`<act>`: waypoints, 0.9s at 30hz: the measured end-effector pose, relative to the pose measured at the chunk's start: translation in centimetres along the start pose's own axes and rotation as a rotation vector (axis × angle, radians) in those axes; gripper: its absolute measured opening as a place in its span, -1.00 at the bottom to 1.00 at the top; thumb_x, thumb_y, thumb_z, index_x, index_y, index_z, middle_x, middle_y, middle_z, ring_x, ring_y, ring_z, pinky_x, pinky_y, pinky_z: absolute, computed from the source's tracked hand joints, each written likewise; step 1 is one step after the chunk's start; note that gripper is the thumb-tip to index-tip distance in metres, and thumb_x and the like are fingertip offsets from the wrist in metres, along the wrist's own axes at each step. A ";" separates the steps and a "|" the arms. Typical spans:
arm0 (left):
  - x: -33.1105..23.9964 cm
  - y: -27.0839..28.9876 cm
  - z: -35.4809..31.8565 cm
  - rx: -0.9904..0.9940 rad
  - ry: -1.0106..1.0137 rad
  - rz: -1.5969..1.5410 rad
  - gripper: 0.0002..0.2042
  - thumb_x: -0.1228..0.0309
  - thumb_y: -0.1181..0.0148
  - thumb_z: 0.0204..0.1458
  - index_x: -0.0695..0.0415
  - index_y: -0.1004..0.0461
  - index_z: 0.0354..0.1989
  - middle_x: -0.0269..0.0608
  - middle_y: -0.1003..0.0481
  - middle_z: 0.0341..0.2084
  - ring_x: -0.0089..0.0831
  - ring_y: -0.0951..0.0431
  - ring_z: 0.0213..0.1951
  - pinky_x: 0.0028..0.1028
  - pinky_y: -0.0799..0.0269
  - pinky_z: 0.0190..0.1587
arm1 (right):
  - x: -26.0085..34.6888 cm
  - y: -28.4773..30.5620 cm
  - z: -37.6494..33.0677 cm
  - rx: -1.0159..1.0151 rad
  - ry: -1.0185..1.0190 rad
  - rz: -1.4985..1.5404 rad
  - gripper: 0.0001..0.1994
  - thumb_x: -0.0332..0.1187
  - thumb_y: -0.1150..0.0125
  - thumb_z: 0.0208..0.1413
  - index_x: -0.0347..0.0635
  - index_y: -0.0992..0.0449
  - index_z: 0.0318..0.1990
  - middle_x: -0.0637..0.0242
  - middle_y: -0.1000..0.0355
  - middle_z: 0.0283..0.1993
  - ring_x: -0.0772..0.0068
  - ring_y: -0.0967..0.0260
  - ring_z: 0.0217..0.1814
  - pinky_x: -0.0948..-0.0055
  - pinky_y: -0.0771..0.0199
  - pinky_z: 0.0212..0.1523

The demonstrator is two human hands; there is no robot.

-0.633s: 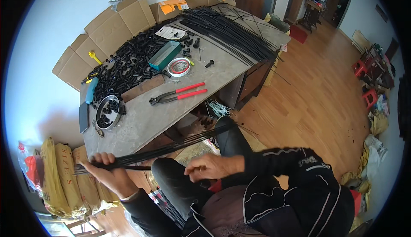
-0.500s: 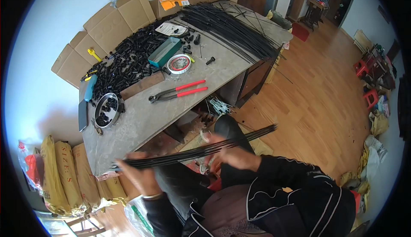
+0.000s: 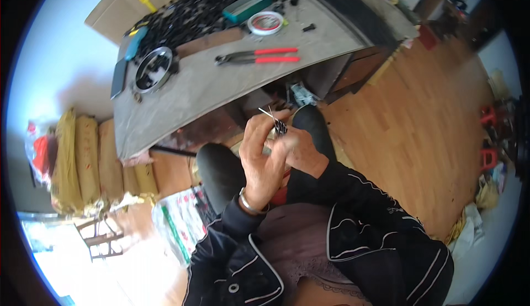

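Swung end-on since the earlier frame, the rods (image 3: 281, 128) sit bunched between both hands, near the table (image 3: 193, 101). The right hand (image 3: 303, 152) closes round them; the left hand (image 3: 259, 165) bends beside their tips, its pinch unclear.

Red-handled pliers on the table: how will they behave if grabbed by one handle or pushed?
The red-handled pliers likely feel rigid and head-heavy, given the dark, metal-looking head. The spread handles may swing if only one is lifted. Lying flat on the table, they'd probably slide rather than roll.
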State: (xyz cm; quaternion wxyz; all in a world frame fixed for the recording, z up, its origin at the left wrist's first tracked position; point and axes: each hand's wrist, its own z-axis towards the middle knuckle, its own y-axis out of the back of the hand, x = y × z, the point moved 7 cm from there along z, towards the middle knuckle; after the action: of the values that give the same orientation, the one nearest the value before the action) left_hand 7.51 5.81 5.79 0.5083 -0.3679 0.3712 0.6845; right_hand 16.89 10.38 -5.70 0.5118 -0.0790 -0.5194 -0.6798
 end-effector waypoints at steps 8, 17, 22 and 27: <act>2.3 6.4 -0.5 -0.080 0.194 0.032 -0.74 0.36 -0.10 0.18 0.27 -0.53 -0.09 -0.30 -0.41 -0.25 -0.55 -0.40 -0.19 -0.58 -0.29 -0.11 | 3.5 -1.0 1.6 0.298 -0.378 0.447 -0.63 -0.18 -0.45 -0.13 -0.22 -0.48 -0.27 0.29 -0.43 -0.38 0.45 -0.37 -0.45 0.44 -0.36 -0.41; 3.1 7.4 -1.2 -0.262 0.071 -0.006 -0.78 0.33 -0.15 0.14 0.24 -0.41 -0.43 -0.38 -0.35 -0.49 -0.56 -0.33 -0.43 -0.57 -0.25 -0.34 | 6.7 0.4 4.7 0.244 -0.227 0.768 -0.83 -0.48 -0.36 -0.02 -0.28 -0.45 -0.34 0.44 -0.43 -0.45 0.71 -0.33 -0.44 0.65 -0.38 -0.41; 4.3 5.9 -0.4 0.026 0.257 -0.670 -0.60 0.05 0.01 0.23 0.18 -0.34 -0.44 -0.44 -0.23 -0.50 -0.65 -0.21 -0.47 -0.61 -0.11 -0.39 | 7.7 0.5 5.3 0.533 -0.296 1.134 -0.83 -0.47 -0.35 0.01 -0.28 -0.43 -0.36 0.42 -0.41 -0.44 0.68 -0.36 -0.39 0.63 -0.40 -0.36; 2.4 6.4 -0.1 0.022 0.147 -0.526 -0.80 0.39 -0.17 0.10 0.16 -0.35 -0.50 -0.44 -0.27 -0.48 -0.69 -0.26 -0.44 -0.65 -0.20 -0.40 | 8.0 0.8 4.7 0.338 -0.264 0.946 -0.87 -0.50 -0.30 0.02 -0.28 -0.42 -0.40 0.47 -0.42 -0.46 0.69 -0.33 -0.42 0.63 -0.34 -0.40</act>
State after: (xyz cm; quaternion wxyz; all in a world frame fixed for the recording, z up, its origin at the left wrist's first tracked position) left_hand 0.76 5.41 4.48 0.6444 -0.4948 0.3061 0.4962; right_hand 11.81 9.19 2.01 0.6989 -0.3065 -0.5895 -0.2647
